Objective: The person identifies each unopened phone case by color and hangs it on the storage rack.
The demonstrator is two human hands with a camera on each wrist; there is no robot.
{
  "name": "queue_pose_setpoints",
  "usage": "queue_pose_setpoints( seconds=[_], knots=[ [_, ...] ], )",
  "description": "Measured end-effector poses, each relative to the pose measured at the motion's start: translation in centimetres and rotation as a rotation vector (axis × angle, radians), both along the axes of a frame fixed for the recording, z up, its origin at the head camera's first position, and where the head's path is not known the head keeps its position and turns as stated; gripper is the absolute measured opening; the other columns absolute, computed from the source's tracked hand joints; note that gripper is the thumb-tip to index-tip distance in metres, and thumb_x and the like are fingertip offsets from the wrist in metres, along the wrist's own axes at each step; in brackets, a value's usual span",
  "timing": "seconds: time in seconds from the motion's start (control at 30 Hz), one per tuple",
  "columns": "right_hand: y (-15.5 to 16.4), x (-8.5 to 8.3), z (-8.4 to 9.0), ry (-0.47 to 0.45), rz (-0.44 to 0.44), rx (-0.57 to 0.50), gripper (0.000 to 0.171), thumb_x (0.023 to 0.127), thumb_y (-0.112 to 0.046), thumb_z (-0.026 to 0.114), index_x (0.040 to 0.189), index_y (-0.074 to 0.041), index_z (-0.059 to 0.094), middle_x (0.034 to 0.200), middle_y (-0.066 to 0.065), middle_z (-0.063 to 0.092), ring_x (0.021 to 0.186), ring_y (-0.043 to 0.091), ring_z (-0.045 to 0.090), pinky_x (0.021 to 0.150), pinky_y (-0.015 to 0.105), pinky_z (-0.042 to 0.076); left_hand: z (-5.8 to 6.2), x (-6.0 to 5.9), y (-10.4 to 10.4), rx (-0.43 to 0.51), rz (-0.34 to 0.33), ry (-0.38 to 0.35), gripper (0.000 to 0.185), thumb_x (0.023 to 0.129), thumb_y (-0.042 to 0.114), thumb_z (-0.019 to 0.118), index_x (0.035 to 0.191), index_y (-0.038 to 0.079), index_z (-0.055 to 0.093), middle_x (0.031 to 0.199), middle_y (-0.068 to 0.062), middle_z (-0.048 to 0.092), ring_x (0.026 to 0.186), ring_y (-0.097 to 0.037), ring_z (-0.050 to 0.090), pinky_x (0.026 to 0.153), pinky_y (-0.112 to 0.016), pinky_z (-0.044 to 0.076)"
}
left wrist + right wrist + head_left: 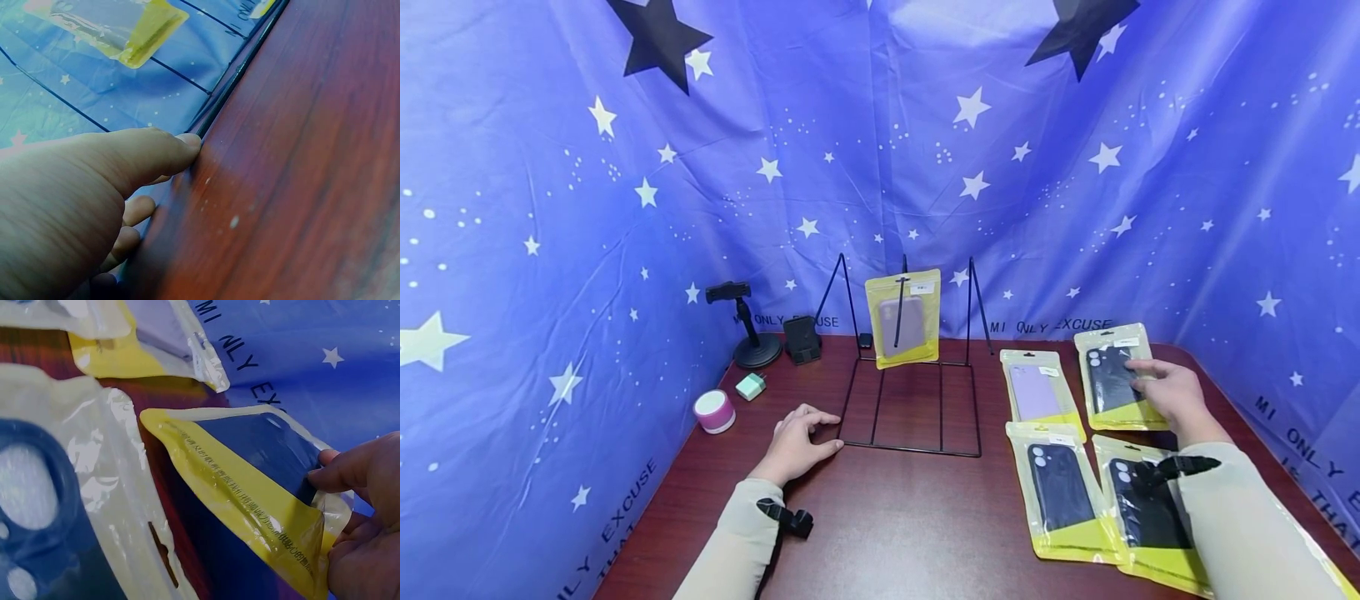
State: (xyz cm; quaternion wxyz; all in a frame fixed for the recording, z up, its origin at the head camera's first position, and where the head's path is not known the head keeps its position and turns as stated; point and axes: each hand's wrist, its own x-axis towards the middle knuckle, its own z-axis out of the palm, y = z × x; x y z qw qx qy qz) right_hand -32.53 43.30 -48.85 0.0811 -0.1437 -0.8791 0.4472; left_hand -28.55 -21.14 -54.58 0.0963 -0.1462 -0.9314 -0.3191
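Note:
My left hand rests on the table at the front left corner of a black wire display rack. Its thumb touches the corner and its index finger lies against the side bar. On the right, my right hand pinches the edge of a bagged dark phone case between thumb and fingers. The bag is tilted, its yellow lower part facing the right wrist camera. From the rack's middle hook hangs a bagged purple phone case.
Beside the right hand lie a bagged lilac phone case and two bagged dark phone cases, one left of the other. At left stand a black phone stand, a dark holder, a small charger and a pink-sided round container.

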Motion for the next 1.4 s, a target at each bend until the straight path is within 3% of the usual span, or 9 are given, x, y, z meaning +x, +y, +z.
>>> queue_pose_setpoints(
  seconds=[0.13,0.43,0.57,0.67,0.8,0.97,1.13,1.33,1.4],
  knots=[
    [-0.1,0.1,0.4,0.024,-0.005,-0.044,0.052,0.098,-0.007,0.062,0.15,-0.002,0.055,0.154,0.032,0.044,0.104,0.023,0.056,0.064,0.02,0.05,0.0,0.0,0.0,-0.001,0.003,-0.005,0.038,0.083,0.038,0.09,0.118,0.03,0.079,0.102,0.01,0.058,0.092,-0.012,0.051,0.086,-0.044,0.034],
    [-1.5,1.4,2.5,0.108,-0.031,-0.133,0.053,0.102,-0.012,0.062,0.154,-0.015,0.054,0.168,0.022,0.023,0.14,0.038,0.035,0.055,0.022,0.046,-0.3,-0.2,-0.1,-0.013,0.016,-0.011,0.038,0.083,0.04,0.09,0.118,0.032,0.079,0.102,0.013,0.057,0.092,-0.01,0.05,0.087,-0.042,0.034],
    [-2.4,2.0,3.6,0.175,-0.067,-0.195,0.05,0.1,-0.007,0.066,0.148,-0.021,0.062,0.162,0.016,0.039,0.104,0.015,0.059,0.048,0.024,0.043,-0.3,-0.1,-0.1,-0.005,0.011,-0.006,0.037,0.083,0.039,0.09,0.118,0.031,0.079,0.102,0.012,0.057,0.092,-0.011,0.051,0.087,-0.043,0.034],
    [-3.0,2.4,4.5,0.239,-0.086,-0.268,0.049,0.096,-0.001,0.068,0.141,-0.021,0.069,0.133,0.002,0.06,0.07,0.002,0.054,0.051,0.02,0.046,-0.2,-0.1,-0.1,-0.005,0.009,-0.004,0.038,0.083,0.039,0.09,0.118,0.031,0.079,0.102,0.011,0.057,0.091,-0.011,0.051,0.087,-0.043,0.034],
    [-3.9,3.0,5.4,0.317,-0.093,-0.356,0.048,0.092,0.005,0.071,0.136,-0.016,0.073,0.106,-0.019,0.063,0.076,0.0,0.059,0.057,0.017,0.05,-0.2,-0.1,-0.1,-0.009,0.008,-0.005,0.038,0.083,0.039,0.09,0.119,0.031,0.079,0.103,0.012,0.057,0.091,-0.011,0.051,0.087,-0.043,0.034],
    [-4.9,3.8,6.3,0.388,-0.121,-0.384,0.048,0.09,0.008,0.072,0.133,-0.012,0.074,0.121,-0.015,0.063,0.08,-0.002,0.051,0.055,0.014,0.048,-0.2,-0.1,-0.1,-0.005,0.005,-0.002,0.038,0.083,0.039,0.09,0.119,0.03,0.079,0.103,0.011,0.057,0.092,-0.011,0.051,0.087,-0.043,0.034],
    [-5.7,4.3,7.0,0.512,-0.146,-0.484,0.046,0.082,0.017,0.074,0.121,-0.009,0.08,0.085,-0.011,0.062,0.048,0.004,0.036,0.043,0.016,0.04,-0.2,-0.2,0.0,-0.005,0.006,-0.002,0.038,0.083,0.039,0.09,0.119,0.03,0.079,0.103,0.011,0.057,0.092,-0.012,0.051,0.087,-0.044,0.034],
    [-6.7,5.1,8.3,0.63,-0.101,-0.61,0.046,0.078,0.025,0.073,0.117,0.001,0.078,0.098,-0.004,0.072,0.049,0.007,0.05,0.046,0.018,0.045,-0.3,-0.2,-0.1,-0.005,-0.002,0.016,0.038,0.082,0.038,0.091,0.118,0.03,0.079,0.103,0.01,0.057,0.091,-0.012,0.05,0.084,-0.043,0.034],
    [-7.0,5.5,8.9,0.647,-0.097,-0.589,0.046,0.079,0.024,0.073,0.118,0.001,0.078,0.086,-0.002,0.069,0.05,0.008,0.052,0.047,0.018,0.046,-0.3,-0.2,-0.1,-0.007,-0.005,0.02,0.038,0.082,0.039,0.091,0.118,0.03,0.079,0.103,0.01,0.058,0.09,-0.012,0.05,0.084,-0.043,0.034]
  ],
)
